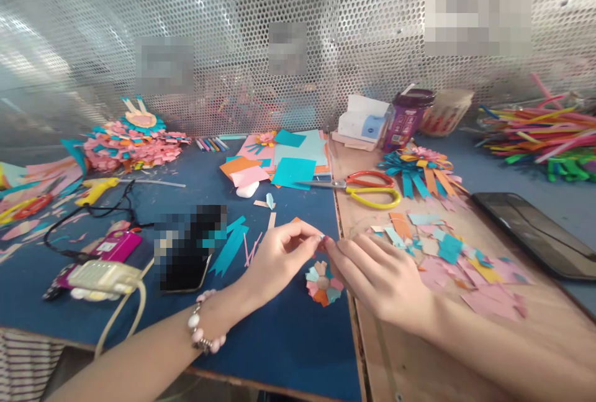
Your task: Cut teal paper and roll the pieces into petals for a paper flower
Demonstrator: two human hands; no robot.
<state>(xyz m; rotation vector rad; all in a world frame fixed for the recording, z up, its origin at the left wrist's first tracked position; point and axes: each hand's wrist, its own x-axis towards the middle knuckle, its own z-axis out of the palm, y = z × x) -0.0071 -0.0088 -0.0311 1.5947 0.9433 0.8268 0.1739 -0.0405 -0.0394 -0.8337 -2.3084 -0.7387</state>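
My left hand, with a beaded bracelet on the wrist, pinches at its fingertips. My right hand is also closed, its fingertips meeting the left ones. Whatever small thing lies between them is mostly hidden; only a pale speck shows. Just below the fingertips, a round paper flower in pink, orange and pale blue lies on the blue table. Left of my left hand are blue paper strips and thin pink strips.
Scissors lie beyond my hands, beside stacked coloured paper. Paper scraps spread to the right, near a dark tablet. On the left are a phone, a yellow glue gun, a power strip and cords.
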